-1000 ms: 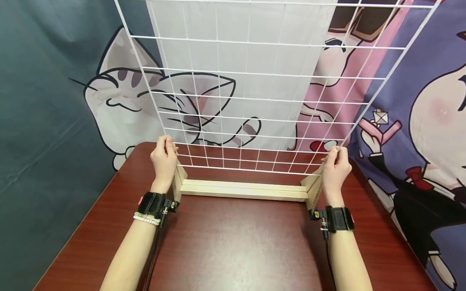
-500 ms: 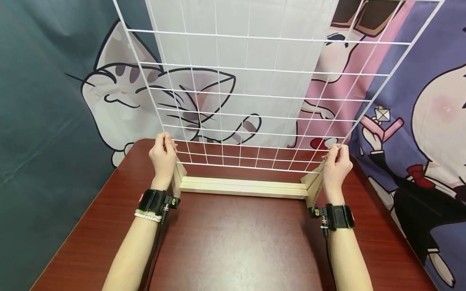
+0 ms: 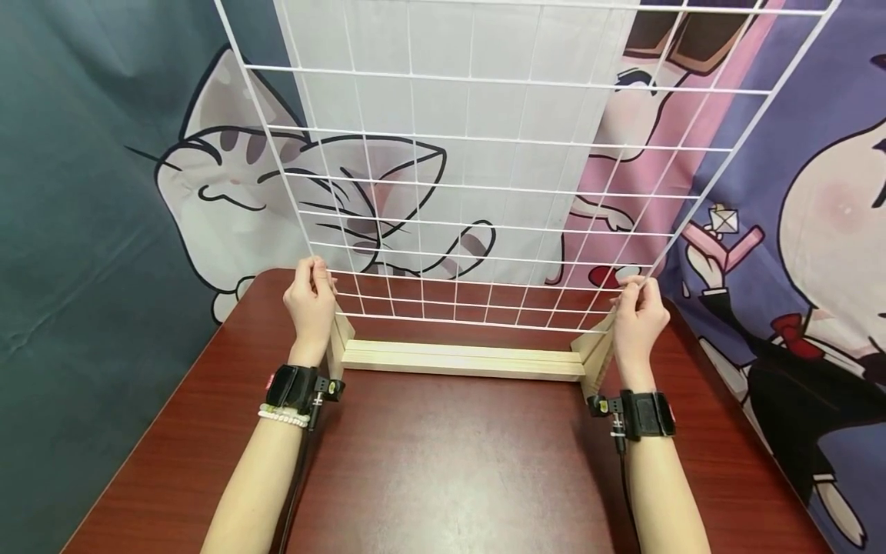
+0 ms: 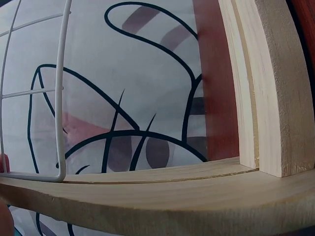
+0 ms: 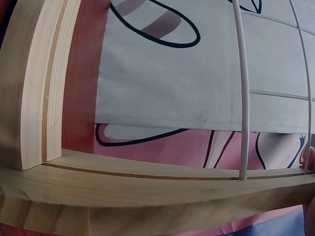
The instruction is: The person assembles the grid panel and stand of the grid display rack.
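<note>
A white wire grid panel [image 3: 454, 320] stands up, leaning between the two side pieces of a pale wooden frame [image 3: 464, 363]. My left hand [image 3: 309, 308] grips the panel's left edge, near the top of the left side piece [image 4: 162, 196]. At the opposite edge, my right hand [image 3: 638, 323] pinches the panel by the right side piece [image 5: 147, 191]. The panel's bottom wire is above the frame's crossbar, with a gap between them. Both wrist views show the panel's edge wire at the groove in the side piece. Only bits of the fingertips show there.
The frame stands on a reddish-brown table [image 3: 443, 462]. Behind it hangs a curtain [image 3: 83, 231] with cartoon cats and figures. Black camera straps [image 3: 294, 388] sit on both wrists, with cables running down along the forearms.
The head view has tipped slightly. Both hands keep their hold on the wire grid panel, which stays at about the same height in the frame.
</note>
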The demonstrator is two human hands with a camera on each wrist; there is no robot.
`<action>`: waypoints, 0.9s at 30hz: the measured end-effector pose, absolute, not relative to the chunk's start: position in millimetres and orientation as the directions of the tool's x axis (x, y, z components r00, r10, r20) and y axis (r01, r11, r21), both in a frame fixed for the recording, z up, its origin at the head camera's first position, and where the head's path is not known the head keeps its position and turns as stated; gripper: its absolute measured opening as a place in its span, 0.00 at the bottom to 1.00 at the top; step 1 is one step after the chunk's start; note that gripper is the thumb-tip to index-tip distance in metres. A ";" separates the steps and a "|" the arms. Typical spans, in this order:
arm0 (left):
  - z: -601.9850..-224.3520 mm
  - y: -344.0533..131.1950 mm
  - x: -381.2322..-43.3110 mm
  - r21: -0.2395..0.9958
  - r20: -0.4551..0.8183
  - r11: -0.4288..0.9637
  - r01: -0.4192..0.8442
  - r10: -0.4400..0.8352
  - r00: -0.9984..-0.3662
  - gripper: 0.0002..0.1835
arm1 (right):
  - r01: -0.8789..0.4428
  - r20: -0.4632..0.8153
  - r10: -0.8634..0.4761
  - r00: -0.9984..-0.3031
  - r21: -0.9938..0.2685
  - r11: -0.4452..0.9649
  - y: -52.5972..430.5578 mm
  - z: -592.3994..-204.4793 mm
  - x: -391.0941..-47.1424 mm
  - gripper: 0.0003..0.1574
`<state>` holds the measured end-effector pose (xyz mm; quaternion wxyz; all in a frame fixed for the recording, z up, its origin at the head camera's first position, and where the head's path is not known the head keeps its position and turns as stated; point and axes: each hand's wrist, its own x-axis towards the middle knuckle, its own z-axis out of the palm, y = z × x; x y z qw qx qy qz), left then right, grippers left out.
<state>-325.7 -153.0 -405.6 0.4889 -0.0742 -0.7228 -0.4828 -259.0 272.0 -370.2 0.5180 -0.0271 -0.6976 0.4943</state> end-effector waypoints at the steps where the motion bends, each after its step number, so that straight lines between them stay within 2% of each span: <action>1: -405.9 -152.8 -325.7 0.627 0.777 0.522 0.578 -0.366 -0.512 0.13 | -0.475 0.694 0.550 -0.464 -0.719 0.507 270.1 -368.0 -257.0 0.15; 5: -405.9 -152.0 -325.6 0.625 0.779 0.527 0.577 -0.373 -0.503 0.13 | -0.466 0.700 0.542 -0.465 -0.714 0.523 267.6 -363.8 -254.1 0.15; 12: -402.7 -145.7 -325.7 0.598 0.800 0.604 0.527 -0.413 -0.435 0.12 | -0.445 0.695 0.543 -0.471 -0.719 0.535 268.6 -362.5 -254.6 0.15; 16: -401.9 -142.8 -327.3 0.605 0.795 0.608 0.514 -0.430 -0.428 0.13 | -0.435 0.700 0.540 -0.467 -0.714 0.549 274.7 -368.7 -260.4 0.14; 19: -401.7 -142.5 -327.6 0.626 0.778 0.590 0.510 -0.436 -0.452 0.14 | -0.413 0.697 0.541 -0.470 -0.716 0.563 283.4 -378.0 -267.9 0.15; 23: -400.5 -144.1 -324.4 0.671 0.739 0.539 0.509 -0.426 -0.522 0.15 | -0.393 0.689 0.543 -0.480 -0.722 0.569 290.2 -385.6 -272.1 0.14; 27: -398.8 -145.9 -320.5 0.702 0.708 0.508 0.499 -0.422 -0.566 0.16 | -0.392 0.690 0.532 -0.491 -0.720 0.572 290.8 -386.5 -271.4 0.14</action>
